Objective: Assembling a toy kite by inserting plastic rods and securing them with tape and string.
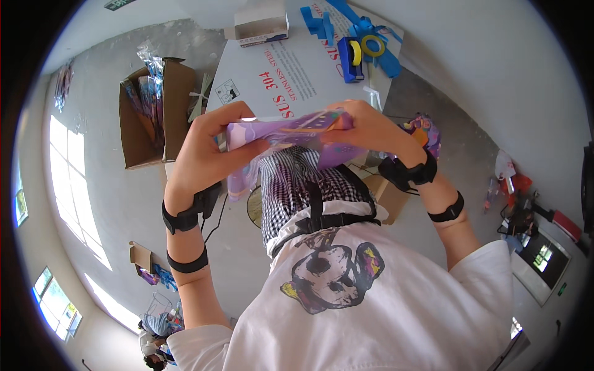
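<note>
A clear plastic bag with a purple print (244,133) is stretched between my two hands, above the near edge of the table. My left hand (213,148) pinches its left end, thumb in front and fingers curled behind the film. Its right end is gripped by my right hand (371,128), whose fingers wrap over the top edge while the thumb presses on the front. A loose part of the film hangs below my left hand. What lies inside the folds, if anything, I cannot make out.
On the white-covered table (247,77) stand a blue tape dispenser (351,68), a yellow tape roll (373,46), blue parts (318,23) and an open small box (263,28). A cardboard box of wrapped packages (139,139) is at left. Purple packages (427,133) lie beyond my right wrist.
</note>
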The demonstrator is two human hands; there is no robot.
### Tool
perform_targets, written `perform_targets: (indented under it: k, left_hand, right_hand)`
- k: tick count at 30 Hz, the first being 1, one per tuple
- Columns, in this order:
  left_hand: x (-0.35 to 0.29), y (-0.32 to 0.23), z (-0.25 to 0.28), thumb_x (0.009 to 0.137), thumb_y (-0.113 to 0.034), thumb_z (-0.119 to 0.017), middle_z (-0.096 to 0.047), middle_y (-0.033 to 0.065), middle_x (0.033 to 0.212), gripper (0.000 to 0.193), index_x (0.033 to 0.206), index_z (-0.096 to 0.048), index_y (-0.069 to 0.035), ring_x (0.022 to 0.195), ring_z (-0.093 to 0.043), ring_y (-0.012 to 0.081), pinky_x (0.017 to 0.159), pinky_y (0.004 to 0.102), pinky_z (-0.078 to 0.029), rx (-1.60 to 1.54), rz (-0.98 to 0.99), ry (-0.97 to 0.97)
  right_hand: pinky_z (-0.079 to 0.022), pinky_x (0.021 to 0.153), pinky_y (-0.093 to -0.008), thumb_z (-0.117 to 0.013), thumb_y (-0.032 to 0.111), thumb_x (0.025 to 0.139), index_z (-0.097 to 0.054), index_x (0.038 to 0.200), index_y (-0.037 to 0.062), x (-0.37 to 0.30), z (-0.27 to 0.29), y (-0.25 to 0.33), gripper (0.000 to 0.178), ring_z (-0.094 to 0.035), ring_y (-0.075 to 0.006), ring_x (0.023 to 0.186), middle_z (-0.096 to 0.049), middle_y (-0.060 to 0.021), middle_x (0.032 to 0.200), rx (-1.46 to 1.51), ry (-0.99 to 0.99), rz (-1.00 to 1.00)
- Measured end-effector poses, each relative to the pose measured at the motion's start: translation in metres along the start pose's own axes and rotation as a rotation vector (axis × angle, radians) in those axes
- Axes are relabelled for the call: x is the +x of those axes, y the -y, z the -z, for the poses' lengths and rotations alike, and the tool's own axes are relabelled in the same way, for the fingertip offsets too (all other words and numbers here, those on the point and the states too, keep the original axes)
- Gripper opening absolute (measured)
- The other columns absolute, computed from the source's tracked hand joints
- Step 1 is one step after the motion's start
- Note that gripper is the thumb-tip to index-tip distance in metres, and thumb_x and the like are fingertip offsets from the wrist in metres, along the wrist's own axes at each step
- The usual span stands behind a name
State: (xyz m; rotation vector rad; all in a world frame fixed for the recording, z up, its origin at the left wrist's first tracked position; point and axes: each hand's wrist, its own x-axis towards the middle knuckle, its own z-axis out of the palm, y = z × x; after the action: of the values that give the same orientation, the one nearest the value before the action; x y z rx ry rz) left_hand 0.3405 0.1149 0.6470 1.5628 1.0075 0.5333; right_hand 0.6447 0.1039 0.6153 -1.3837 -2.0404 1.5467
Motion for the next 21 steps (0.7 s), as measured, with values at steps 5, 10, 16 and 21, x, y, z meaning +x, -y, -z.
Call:
perform_targets:
  k: [5,10,16,21]
  left_hand:
    - [0.010,0.048,0.051,0.088,-0.007,-0.078,-0.071,0.0032,0.095,0.033,0.116,-0.064,0.003,0.083,-0.066,0.0072,0.072,0.0219,-0.054,-0.180,0.232,-0.061]
    - [0.049,0.145,0.103,0.088,-0.008,-0.077,-0.072,0.0038,0.099,0.034,0.118,-0.066,0.003,0.089,-0.066,0.0091,0.081,0.0247,-0.053,-0.087,0.403,0.054]
    - [0.143,0.284,0.115,0.081,-0.016,-0.079,-0.073,0.0105,0.091,0.035,0.110,-0.071,0.001,0.087,-0.068,0.0170,0.081,0.0329,-0.052,0.334,0.331,0.200]
    - [0.237,0.357,0.087,0.084,-0.019,-0.072,-0.074,0.0099,0.096,0.022,0.103,-0.073,-0.010,0.092,-0.070,0.0279,0.089,0.0406,-0.049,0.783,0.423,0.085]
  right_hand:
    - [-0.052,0.076,-0.0328,-0.072,0.018,0.091,-0.071,0.115,0.0013,0.015,-0.008,-0.084,0.029,-0.068,-0.0190,0.081,-0.073,-0.0110,0.089,0.043,-0.077,-0.060]
    - [-0.052,0.076,-0.0296,-0.068,0.014,0.094,-0.071,0.113,-0.0026,0.050,0.006,-0.163,0.025,-0.066,-0.0109,0.082,-0.074,-0.0072,0.095,0.404,0.033,-0.308]
    - [-0.051,0.076,-0.0339,-0.072,0.011,0.089,-0.069,0.108,-0.0025,0.103,0.013,-0.280,0.023,-0.068,-0.0201,0.085,-0.074,-0.0128,0.099,0.160,0.030,-0.451]
    - [-0.052,0.087,-0.0460,-0.063,0.015,0.090,-0.067,0.115,0.0019,0.120,0.006,-0.358,0.029,-0.067,-0.0395,0.103,-0.071,-0.0214,0.109,-0.258,-0.172,-0.660]
